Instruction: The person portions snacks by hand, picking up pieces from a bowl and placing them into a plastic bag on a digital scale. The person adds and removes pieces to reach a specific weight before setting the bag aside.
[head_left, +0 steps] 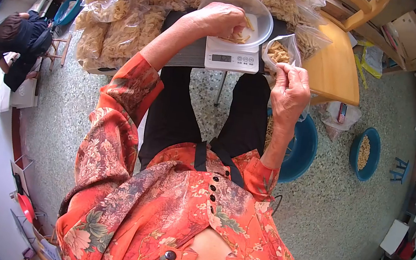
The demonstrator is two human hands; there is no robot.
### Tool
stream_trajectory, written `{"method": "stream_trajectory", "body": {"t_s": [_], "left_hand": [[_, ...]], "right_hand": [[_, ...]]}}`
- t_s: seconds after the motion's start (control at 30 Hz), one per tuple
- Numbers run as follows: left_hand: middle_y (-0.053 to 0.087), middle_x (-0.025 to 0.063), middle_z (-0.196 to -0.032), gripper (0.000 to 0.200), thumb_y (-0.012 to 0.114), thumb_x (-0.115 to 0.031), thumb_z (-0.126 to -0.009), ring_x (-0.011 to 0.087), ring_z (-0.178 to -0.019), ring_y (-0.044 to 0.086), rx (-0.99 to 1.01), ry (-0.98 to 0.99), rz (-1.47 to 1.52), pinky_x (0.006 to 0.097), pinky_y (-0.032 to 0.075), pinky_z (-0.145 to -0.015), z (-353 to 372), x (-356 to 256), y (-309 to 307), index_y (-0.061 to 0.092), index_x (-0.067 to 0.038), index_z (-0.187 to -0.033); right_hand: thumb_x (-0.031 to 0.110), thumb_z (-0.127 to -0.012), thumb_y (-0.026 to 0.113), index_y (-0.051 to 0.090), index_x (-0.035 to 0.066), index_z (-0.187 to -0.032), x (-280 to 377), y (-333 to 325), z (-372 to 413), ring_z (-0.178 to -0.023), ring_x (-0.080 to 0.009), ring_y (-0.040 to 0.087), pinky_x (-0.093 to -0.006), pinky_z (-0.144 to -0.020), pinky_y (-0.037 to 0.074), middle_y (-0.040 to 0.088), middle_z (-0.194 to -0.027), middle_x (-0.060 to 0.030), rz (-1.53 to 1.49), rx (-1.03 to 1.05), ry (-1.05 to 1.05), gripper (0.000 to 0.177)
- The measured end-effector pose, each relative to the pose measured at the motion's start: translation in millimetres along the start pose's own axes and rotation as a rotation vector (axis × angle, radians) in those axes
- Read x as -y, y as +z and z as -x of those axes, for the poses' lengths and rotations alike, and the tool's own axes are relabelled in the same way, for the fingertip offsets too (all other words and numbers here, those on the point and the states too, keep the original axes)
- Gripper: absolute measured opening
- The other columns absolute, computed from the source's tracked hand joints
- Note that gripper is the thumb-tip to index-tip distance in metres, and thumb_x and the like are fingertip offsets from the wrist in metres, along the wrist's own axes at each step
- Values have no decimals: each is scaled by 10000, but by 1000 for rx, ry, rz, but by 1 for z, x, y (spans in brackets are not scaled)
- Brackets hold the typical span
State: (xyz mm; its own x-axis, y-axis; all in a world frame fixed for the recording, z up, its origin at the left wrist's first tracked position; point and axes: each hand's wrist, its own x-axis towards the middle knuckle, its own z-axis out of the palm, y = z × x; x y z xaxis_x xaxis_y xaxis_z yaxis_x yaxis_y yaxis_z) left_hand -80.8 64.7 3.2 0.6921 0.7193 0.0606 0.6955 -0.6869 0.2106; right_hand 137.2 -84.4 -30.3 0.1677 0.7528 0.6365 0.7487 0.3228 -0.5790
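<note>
My left hand [226, 22] reaches into a clear round plastic bowl [266, 19], its fingers curled closed. What they grip is hidden, though short tan sticks [237, 38] lie beside the fingertips. Under the bowl is a white digital scale [232, 61] with a lit display I cannot read with certainty. Just right of it, my right hand [291, 91] pinches the edge of a clear plastic bag [292, 45]. Tan stick-shaped pieces [279, 52] partly fill this bag, whose mouth faces the bowl.
Packed clear bags of tan pieces [121, 29] pile up behind and left of the scale. A wooden chair [336, 68] stands at right. Blue tubs [306, 148] sit on the floor, one holding pale pieces [364, 153]. Another person [19, 44] bends over at far left.
</note>
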Motion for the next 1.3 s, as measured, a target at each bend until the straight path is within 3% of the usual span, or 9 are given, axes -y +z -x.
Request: {"method": "stream_trajectory", "body": {"t_s": [0.43, 0.53, 0.63, 0.67, 0.73, 0.8, 1.03, 1.2, 1.3], "left_hand": [[684, 120, -856, 137, 665, -31, -723, 336, -840, 664, -16, 26, 32, 425, 530, -756, 1, 12, 6, 699, -68, -851], [698, 89, -828, 99, 683, -45, -791, 267, -762, 679, -205, 75, 142, 382, 541, -685, 5, 11, 9, 707, -52, -887], [702, 39, -889, 144, 725, -111, -921, 110, -767, 683, -145, -167, 1182, 245, 539, -609, 21, -17, -10, 696, -4, -1013], [702, 39, -889, 144, 725, -111, -921, 110, -767, 683, -147, -165, 1182, 245, 539, -609, 23, -22, -7, 696, -4, -1013], [707, 70, -929, 200, 750, -79, -900, 132, -790, 695, -128, -170, 1923, 217, 568, -647, 24, -34, 3, 681, 6, -1068], [709, 82, -945, 233, 756, -43, -885, 141, -801, 702, -164, -202, 2060, 214, 583, -660, 27, -53, 10, 668, 18, -1092], [709, 82, -811, 174, 781, -55, -865, 106, -644, 684, -352, -199, 1746, 186, 502, -463, 13, -94, 22, 664, 22, -968], [697, 58, -789, 159, 780, -58, -860, 66, -647, 659, -470, -289, 1328, 191, 510, -488, 1, -115, 21, 671, 21, -945], [681, 22, -762, 127, 776, -68, -868, 39, -663, 633, -721, -168, 963, 193, 506, -521, -10, -110, 39, 692, 5, -928]], "right_hand": [[68, -861, 744, 739, 60, -949, -3, 1, 1, -806, -311, 681, -402, -710, 552, 660, -916, -113, 34, 8, -5, 89], [71, -861, 745, 739, 60, -948, -5, 3, 2, -808, -316, 680, -405, -712, 550, 662, -919, -115, 9, 8, 11, 88], [75, -861, 745, 739, 61, -947, -2, 2, 2, -807, -317, 679, -406, -711, 549, 660, -917, -116, 18, 13, 4, 87], [75, -861, 745, 739, 61, -947, -2, 2, 2, -807, -317, 679, -406, -711, 549, 660, -917, -116, 19, 12, 3, 87], [78, -865, 743, 738, 63, -947, -2, 3, 2, -806, -317, 678, -407, -707, 547, 657, -917, -116, 16, 5, -12, 84], [79, -867, 741, 738, 63, -949, -3, 5, 3, -807, -315, 679, -407, -705, 546, 655, -918, -117, 12, 9, -11, 84], [86, -883, 728, 739, 57, -964, -1, 4, 2, -797, -314, 677, -410, -699, 541, 649, -916, -125, -13, 17, 1, 87], [89, -888, 725, 737, 52, -966, -2, 4, 3, -786, -318, 675, -411, -694, 540, 644, -908, -131, -29, 21, -1, 87], [88, -888, 724, 734, 49, -961, 0, 2, 2, -778, -317, 673, -408, -689, 541, 643, -905, -131, -33, 22, 7, 84]]}}
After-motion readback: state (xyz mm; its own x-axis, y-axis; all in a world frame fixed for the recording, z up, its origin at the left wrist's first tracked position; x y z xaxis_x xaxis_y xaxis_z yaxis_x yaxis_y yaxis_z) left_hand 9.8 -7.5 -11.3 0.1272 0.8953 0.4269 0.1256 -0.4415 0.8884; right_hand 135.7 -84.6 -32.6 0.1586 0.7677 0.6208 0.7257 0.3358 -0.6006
